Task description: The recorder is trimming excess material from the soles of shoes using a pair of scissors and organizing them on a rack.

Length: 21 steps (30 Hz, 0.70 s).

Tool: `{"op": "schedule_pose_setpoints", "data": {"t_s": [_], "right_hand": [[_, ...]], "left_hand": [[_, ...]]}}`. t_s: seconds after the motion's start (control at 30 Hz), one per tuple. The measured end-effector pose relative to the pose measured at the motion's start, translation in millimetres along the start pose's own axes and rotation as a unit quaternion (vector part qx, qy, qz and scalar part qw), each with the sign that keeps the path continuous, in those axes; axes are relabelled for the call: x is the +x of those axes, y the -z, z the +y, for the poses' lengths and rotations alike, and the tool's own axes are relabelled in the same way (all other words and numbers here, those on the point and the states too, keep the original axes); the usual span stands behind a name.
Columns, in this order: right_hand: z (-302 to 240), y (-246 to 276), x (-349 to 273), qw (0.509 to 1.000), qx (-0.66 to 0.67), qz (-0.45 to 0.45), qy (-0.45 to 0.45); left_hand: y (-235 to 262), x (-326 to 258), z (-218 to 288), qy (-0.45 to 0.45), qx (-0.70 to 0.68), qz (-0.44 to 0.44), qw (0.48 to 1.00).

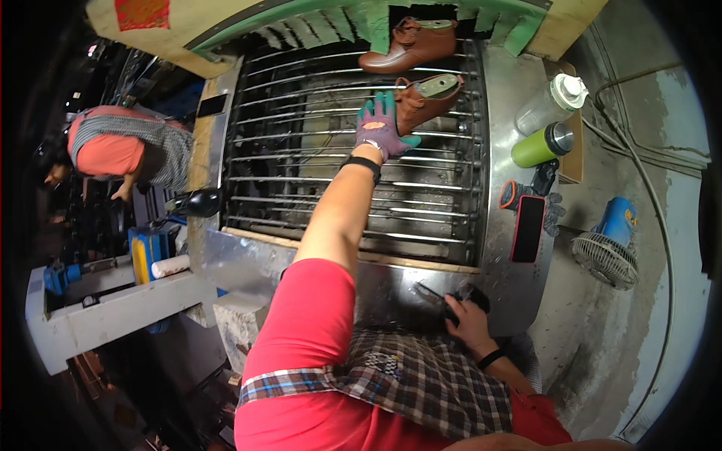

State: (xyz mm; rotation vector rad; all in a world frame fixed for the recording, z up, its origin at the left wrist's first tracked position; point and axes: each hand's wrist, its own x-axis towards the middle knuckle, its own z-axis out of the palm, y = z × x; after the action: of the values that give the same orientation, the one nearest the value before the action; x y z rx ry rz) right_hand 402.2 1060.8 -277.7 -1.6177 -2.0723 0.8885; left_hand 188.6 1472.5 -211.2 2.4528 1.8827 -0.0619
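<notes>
At the far left of my view, I see another person (124, 150) in an orange top bending over. Next come a shiny black thing (197, 203) and a dark phone (212, 105) on the left edge of the metal bars (282, 158). Near the top middle, the left hand (378, 128) wears a purple and green glove, its fingers and thumb spread apart against the near brown shoe (420, 111). That shoe lies on the bars, just below the far brown shoe (417, 51). Low and right of the middle, the bare right hand (470, 323) is by a dark thing (472, 297); I can't tell if it grips it. The two hands are well apart. Farther right, I see a red-edged phone (529, 229), a green bottle (540, 146), a clear bottle (545, 105) and a fan (605, 258).
</notes>
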Motion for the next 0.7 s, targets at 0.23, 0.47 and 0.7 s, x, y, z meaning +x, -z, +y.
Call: {"op": "schedule_pose_setpoints", "data": {"t_s": [0.23, 0.47, 0.7], "right_hand": [[-13.2, 9.3, 0.8, 1.0, 0.018, 0.009, -0.005], [-10.4, 56.9, 33.8, 0.983, 0.159, 0.06, -0.063], [-109.8, 153.2, 82.5, 0.98, -0.039, 0.024, 0.193]], "left_hand": [[23.3, -2.6, -0.2, 0.082, -0.121, -0.048, 0.988], [29.1, -160.5, -3.6, 0.177, -0.898, -0.296, 0.272], [73.0, -314.8, -3.3, 0.121, -0.95, -0.172, 0.232]]}}
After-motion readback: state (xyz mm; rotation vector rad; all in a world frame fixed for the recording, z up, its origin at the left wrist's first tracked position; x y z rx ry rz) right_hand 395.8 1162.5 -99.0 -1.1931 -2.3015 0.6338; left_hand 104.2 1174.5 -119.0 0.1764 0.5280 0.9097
